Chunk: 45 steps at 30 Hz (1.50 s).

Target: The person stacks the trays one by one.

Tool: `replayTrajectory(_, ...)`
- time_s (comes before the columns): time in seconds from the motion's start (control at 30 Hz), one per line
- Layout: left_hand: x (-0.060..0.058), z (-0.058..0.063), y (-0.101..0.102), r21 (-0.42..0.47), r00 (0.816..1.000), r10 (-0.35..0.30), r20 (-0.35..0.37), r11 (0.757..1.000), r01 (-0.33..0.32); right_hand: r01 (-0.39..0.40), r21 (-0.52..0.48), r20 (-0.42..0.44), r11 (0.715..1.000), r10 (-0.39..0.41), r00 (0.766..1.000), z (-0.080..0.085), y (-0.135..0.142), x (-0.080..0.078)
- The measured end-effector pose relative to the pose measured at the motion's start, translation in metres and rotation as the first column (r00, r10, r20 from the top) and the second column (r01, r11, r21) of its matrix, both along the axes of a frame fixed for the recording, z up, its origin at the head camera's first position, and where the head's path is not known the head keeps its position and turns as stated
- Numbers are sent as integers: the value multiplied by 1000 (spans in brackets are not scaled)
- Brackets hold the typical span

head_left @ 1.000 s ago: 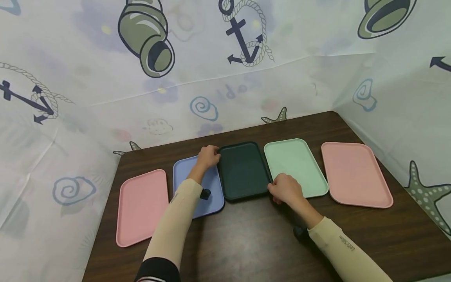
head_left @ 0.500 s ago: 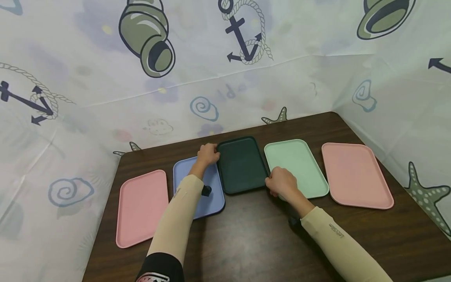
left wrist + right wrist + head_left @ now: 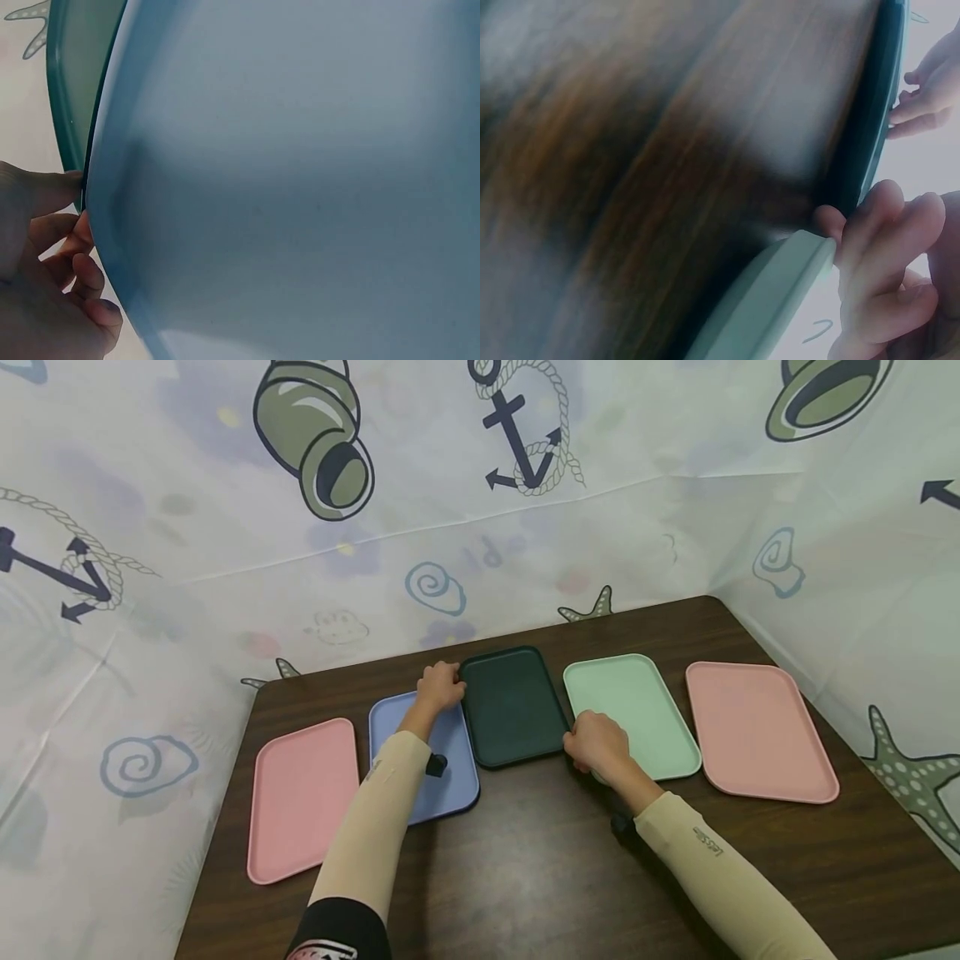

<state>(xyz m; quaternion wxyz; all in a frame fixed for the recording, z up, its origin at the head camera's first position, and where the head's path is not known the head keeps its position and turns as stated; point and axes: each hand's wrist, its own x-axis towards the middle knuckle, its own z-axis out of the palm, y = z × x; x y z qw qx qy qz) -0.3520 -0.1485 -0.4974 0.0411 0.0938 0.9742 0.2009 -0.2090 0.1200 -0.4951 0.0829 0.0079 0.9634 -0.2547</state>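
Observation:
A dark green tray (image 3: 513,710) lies in the middle of the row of trays on the table. My left hand (image 3: 440,687) pinches its far left corner, the thumb on the rim and the other fingers curled below in the left wrist view. At the near right corner, my right hand (image 3: 600,742) grips the same tray, its curled fingers (image 3: 885,240) right at the edge. To the left is a blue tray (image 3: 453,768), partly hidden by my left arm. The mint green tray (image 3: 630,710) sits to the right, its near left corner behind my right hand.
One pink tray (image 3: 303,802) lies at the left end of the row, another pink tray (image 3: 761,735) at the right end. The brown wooden table (image 3: 517,860) backs onto a printed cloth (image 3: 420,460) that also rises along both sides.
The dark green tray has shifted a little toward the back of the table and slightly left, with both hands moving along on it. The other trays stay where they were.

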Motion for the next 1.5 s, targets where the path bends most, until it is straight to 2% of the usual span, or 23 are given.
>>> replayTrajectory(0.27,-7,-1,-1,23,1000,20,-1,1000,-20,-25,28,13,999,25,1000,0,6,-12)
replayTrajectory(0.37,-6,-2,-4,34,999,31,-26,999,-30,-29,30,25,999,28,999,2,6,-12)
replayTrajectory(0.47,-3,0,-9,53,995,71,-75,996,-67,-25,19,30,1000,25,999,4,6,-8)
replayTrajectory(0.57,3,2,-18,63,981,142,-135,989,-135,-28,-4,21,1000,28,999,6,5,-4)
replayTrajectory(0.7,13,5,-38,59,947,247,-206,969,-239,-71,-52,16,996,72,997,8,-2,5)
replayTrajectory(0.77,20,8,-51,45,933,276,-231,961,-274,-106,-83,24,991,108,994,6,-8,10)
replayTrajectory(0.83,28,11,-66,17,928,286,-237,957,-290,-144,-127,37,981,150,988,3,-16,15)
replayTrajectory(0.93,38,14,-88,-44,934,275,-228,955,-292,-196,-214,63,957,214,975,-4,-32,25)
replayTrajectory(1.03,45,15,-106,-102,944,264,-196,952,-287,-232,-326,100,916,278,956,-9,-49,34)
replayTrajectory(1.17,52,16,-121,-168,956,258,-140,945,-280,-230,-467,156,854,335,929,-14,-71,42)
replayTrajectory(1.27,56,17,-126,-200,962,257,-96,942,-271,-200,-531,205,823,354,913,-16,-84,44)
replayTrajectory(1.37,58,16,-127,-213,964,259,-60,940,-266,-176,-555,241,813,360,901,-19,-94,44)
replayTrajectory(1.5,59,12,-130,-212,962,270,-25,939,-269,-170,-543,251,822,353,901,-22,-103,43)
